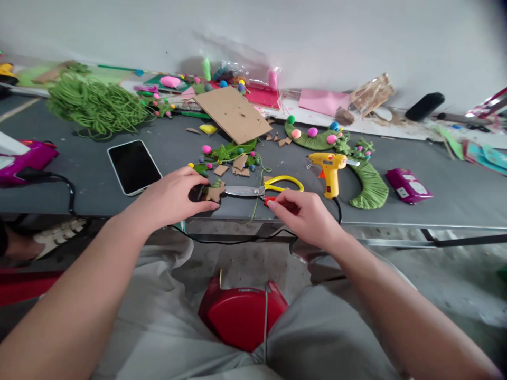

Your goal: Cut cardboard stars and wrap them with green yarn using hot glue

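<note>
My left hand point(180, 192) is curled over the near table edge, thumb and fingers around a small cardboard star point(215, 193) with a bit of green on it. A pair of scissors point(243, 191) lies with its blades pointing left toward that star. Its upper handle loop is yellow. Closed fingers of my right hand point(303, 211) grip the scissors' lower side, where a red part, seemingly the other handle, shows at the fingertips; the rest of it is hidden. Green yarn point(261, 163) passes by the pivot and hangs over the edge.
A yellow glue gun point(330, 171) and a green yarn-wrapped crescent point(369, 186) are right of my hands. A phone point(133, 167) lies left, before a green yarn heap point(95, 105). Cardboard scraps point(240, 164) and a cardboard sheet point(233, 113) lie ahead. A red stool point(243, 316) is below.
</note>
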Tool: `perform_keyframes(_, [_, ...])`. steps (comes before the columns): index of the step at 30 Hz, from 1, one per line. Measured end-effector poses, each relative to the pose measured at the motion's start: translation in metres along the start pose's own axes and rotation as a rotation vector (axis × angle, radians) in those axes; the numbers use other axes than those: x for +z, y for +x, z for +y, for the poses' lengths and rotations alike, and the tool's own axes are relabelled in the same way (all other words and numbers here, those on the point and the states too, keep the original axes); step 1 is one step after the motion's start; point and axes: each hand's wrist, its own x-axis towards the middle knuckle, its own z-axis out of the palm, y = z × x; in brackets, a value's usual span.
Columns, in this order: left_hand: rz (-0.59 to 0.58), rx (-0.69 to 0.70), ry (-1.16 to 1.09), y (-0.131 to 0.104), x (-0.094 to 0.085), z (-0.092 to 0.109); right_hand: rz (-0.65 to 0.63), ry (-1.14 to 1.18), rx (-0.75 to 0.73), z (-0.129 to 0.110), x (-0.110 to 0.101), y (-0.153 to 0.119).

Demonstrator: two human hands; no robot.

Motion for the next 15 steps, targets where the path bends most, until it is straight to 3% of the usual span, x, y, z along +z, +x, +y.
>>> perform_keyframes(8, [0.058,0.065,-0.079,0.000,-0.002,0.007,-0.027,0.014,-0.025,0.000,0.006,0.003])
perform_keyframes(12, [0.193,0.215,-0.213,-0.008,-0.003,0.025,0.046,0.186,-0.026,-0.001,0.010,0.006])
perform_keyframes(15, [0.231,0.313,-0.330,-0.016,-0.001,0.043,0.099,0.364,-0.005,-0.005,0.014,0.007])
